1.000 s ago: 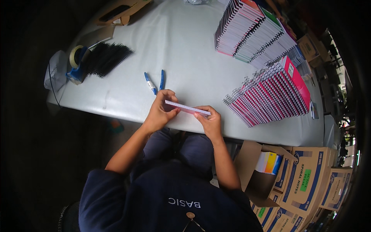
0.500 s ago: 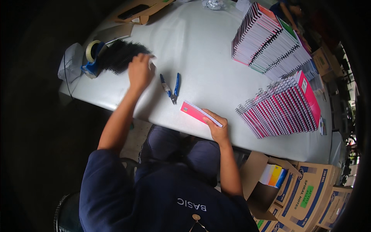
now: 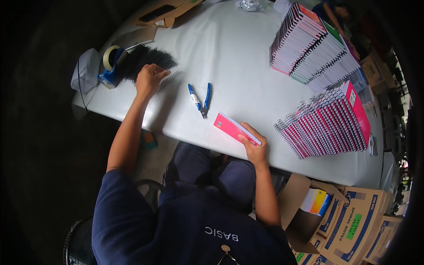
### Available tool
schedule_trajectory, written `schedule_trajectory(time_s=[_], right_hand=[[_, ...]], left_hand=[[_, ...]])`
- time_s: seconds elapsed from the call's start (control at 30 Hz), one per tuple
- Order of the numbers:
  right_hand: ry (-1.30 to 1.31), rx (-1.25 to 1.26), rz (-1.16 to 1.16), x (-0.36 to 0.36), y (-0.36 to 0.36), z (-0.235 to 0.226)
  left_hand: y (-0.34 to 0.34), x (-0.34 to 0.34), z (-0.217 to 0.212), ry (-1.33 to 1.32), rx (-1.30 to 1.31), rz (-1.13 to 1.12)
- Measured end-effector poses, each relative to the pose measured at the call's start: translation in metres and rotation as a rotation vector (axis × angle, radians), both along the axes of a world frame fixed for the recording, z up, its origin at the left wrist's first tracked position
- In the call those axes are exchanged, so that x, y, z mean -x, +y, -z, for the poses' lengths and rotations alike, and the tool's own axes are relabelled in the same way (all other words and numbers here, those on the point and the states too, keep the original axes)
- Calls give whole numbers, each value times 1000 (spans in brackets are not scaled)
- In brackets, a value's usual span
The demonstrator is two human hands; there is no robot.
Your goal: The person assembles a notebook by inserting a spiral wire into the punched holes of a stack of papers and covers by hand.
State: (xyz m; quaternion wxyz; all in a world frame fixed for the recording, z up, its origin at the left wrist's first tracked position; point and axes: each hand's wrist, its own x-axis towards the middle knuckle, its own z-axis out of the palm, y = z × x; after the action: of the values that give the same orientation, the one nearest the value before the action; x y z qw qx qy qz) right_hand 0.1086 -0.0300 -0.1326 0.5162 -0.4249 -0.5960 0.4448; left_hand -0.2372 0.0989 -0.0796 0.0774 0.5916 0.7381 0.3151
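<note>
Over the table's left part, my left hand [image 3: 149,79] pinches a thin dark spiral binding coil [image 3: 171,80], which slants out from the fingers. Just beyond it lies a heap of black spiral coils [image 3: 148,59]. Near the front edge, my right hand [image 3: 255,145] grips a narrow pink notebook [image 3: 229,129]; a row of punched holes runs along its white upper edge. Between the two hands, blue-handled pliers [image 3: 202,102] rest on the table with their handles spread and jaws toward me.
Bound pink notebooks [image 3: 329,123] are stacked at the right, with taller notebook stacks [image 3: 309,48] behind. A blue tape dispenser [image 3: 109,73] stands at the left beside a white bundle [image 3: 86,70]. Cardboard boxes [image 3: 353,221] fill the lower right. Another person [image 3: 333,17] is at the far right.
My left hand has drawn slightly left and toward me from the heap, and a coil now shows in its fingers. The right hand keeps hold of the notebook; the view has shifted slightly.
</note>
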Motion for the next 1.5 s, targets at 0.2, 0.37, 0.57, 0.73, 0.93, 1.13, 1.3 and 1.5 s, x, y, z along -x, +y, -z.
schedule_trajectory(time_s=[0.2,0.37,0.57,0.73,0.93,1.13,1.3,1.5], right_hand=[[-30,-24,-1,-5,-1,3],[22,-14,-14,-2,0,2],[76,45,8,-1,2,5],[70,18,45,-1,2,4],[90,23,55,-1,1,3],[59,7,38,-2,0,1],[34,14,33,-2,-1,-5],[46,-15,36,-3,1,0]], left_hand=[[-28,-46,-16,-167,-34,422],[-75,-90,13,-365,282,768],[-53,-87,25,-19,-154,771],[-52,-92,18,155,-177,920],[-72,-86,17,297,68,681],[-63,-62,19,341,-15,505],[-22,-32,17,405,-206,100],[-57,-77,11,-307,5,767]])
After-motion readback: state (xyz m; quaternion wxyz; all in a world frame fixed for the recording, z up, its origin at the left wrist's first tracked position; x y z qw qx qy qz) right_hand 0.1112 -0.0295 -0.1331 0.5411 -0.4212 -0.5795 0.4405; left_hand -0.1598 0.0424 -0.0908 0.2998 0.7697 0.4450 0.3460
